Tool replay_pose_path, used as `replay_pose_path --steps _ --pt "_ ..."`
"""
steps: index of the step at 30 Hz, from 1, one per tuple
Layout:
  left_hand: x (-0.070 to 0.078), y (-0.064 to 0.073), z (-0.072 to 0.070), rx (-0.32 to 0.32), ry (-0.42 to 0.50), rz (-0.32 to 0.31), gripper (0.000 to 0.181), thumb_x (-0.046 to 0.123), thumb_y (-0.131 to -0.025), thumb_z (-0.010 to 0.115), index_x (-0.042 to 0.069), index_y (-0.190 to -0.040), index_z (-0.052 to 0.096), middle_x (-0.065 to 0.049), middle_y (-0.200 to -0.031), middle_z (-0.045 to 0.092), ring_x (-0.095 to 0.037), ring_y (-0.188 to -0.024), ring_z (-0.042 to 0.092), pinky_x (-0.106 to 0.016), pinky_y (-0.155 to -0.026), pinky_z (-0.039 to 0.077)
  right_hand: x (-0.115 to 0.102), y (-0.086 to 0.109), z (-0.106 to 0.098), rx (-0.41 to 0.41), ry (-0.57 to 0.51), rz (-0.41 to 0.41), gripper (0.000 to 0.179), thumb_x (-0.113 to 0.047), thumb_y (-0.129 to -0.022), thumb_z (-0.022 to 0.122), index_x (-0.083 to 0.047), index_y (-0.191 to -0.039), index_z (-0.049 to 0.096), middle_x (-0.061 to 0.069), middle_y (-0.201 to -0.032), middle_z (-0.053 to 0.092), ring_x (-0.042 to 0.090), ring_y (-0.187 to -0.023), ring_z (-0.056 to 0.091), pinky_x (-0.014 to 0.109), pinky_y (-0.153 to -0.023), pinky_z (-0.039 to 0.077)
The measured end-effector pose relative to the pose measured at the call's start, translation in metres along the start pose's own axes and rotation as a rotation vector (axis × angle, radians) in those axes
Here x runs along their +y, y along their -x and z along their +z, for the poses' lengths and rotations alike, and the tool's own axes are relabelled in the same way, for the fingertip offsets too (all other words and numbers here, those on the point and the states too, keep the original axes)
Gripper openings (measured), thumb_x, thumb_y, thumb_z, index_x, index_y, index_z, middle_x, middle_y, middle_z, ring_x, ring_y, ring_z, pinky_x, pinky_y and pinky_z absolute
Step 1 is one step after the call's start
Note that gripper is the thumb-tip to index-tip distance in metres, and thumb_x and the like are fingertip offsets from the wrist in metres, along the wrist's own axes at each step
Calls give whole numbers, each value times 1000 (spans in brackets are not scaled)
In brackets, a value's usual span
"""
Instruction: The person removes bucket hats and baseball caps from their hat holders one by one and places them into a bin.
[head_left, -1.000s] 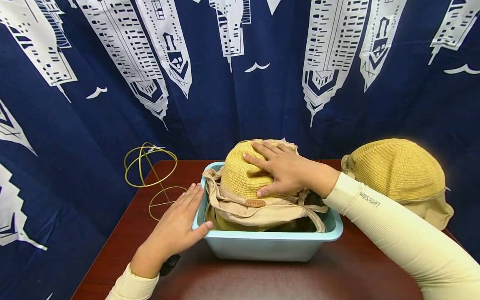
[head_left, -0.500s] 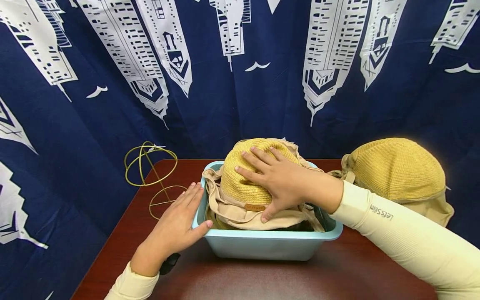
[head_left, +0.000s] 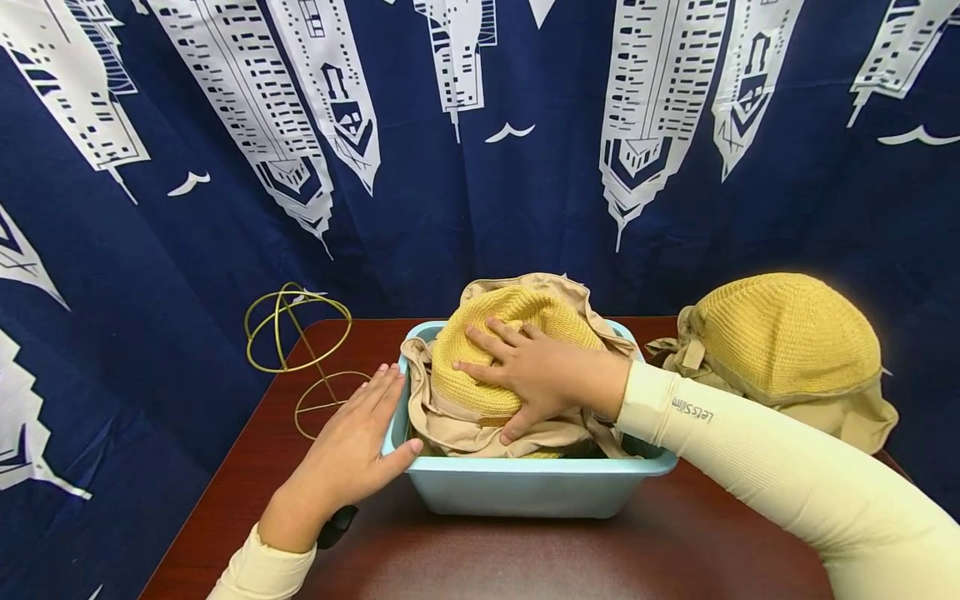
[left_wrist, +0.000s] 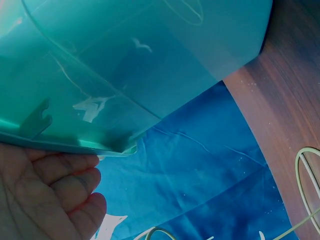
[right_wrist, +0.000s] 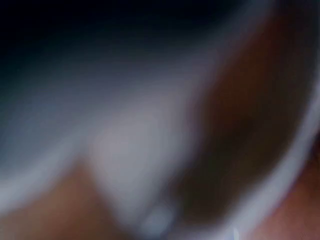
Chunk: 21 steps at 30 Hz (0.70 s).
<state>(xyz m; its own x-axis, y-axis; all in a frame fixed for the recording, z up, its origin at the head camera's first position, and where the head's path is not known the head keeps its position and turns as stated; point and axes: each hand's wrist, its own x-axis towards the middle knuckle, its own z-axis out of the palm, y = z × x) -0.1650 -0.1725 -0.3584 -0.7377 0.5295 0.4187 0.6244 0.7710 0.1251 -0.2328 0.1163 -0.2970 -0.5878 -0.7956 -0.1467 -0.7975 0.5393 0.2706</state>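
You are working under bright, even overhead light in the head view, where the glossy dark-red wooden table (head_left: pixel 525 554) is giving back a soft sheen and the navy curtain printed with white towers (head_left: pixel 465 125) is bowing outward at the edges from wide-angle distortion. Your left wrist view is showing sharply, with pale glare streaks lying across the light-blue plastic tub (left_wrist: pixel 125 75). Your right wrist view is smearing into total blur, dim at the top, and nothing in it is resolving.

Dark wooden table (head_left: pixel 247 467) before navy skyscraper-print curtain (head_left: pixel 465 208).
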Motion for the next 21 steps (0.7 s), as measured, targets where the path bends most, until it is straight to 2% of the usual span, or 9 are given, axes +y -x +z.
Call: replay_pose_path --steps 3,7,10,14,17,21 --pt "0 -1 -1 1 -8 -2 83 51 -91 57 -8 -147 40 -21 -155 36 -32 -147 26 -51 -115 28 -7 -3 5 -75 -31 0 104 -81 -80 53 -29 -161 13 15 -165 -1 45 -148 7 61 -112 26" --pt "-1 0 -2 -1 -11 -13 83 51 -91 57 -8 -146 41 -20 -154 37 -31 -147 26 -51 -115 28 -13 -4 4 -76 -50 0 101 -77 -81 57 -26 -160 19 16 -165 6 46 -147 13 55 -114 26" --pt "-1 0 -1 2 -9 -15 83 52 -91 57 -8 -147 41 -19 -154 37 -31 -147 26 -50 -115 28 -13 1 -7 -67 -105 12 102 -74 -80 62 -25 -160 22 15 -165 11 44 -147 13 52 -116 24" --pt "0 0 1 9 -4 -2 82 51 -91 57 -8 -146 41 -20 -154 38 -32 -146 28 -50 -115 29 -11 17 -33 -68 -236 26 101 -67 -79 70 -21 -158 28 14 -164 13 39 -149 11 52 -118 19" --pt "0 1 2 16 -3 9 82 51 -91 58 -9 -145 42 -21 -153 39 -34 -145 30 -51 -114 29 -5 28 -57 -8 -297 35 95 -59 -81 73 -19 -157 32 14 -163 20 34 -148 19 51 -117 22" --pt "1 0 1 28 -8 11 83 51 -91 58 -10 -145 42 -22 -152 39 -34 -144 31 -51 -115 29 14 30 -77 146 -295 84 86 -54 -85 72 -18 -155 37 14 -159 29 33 -146 27 52 -116 26"
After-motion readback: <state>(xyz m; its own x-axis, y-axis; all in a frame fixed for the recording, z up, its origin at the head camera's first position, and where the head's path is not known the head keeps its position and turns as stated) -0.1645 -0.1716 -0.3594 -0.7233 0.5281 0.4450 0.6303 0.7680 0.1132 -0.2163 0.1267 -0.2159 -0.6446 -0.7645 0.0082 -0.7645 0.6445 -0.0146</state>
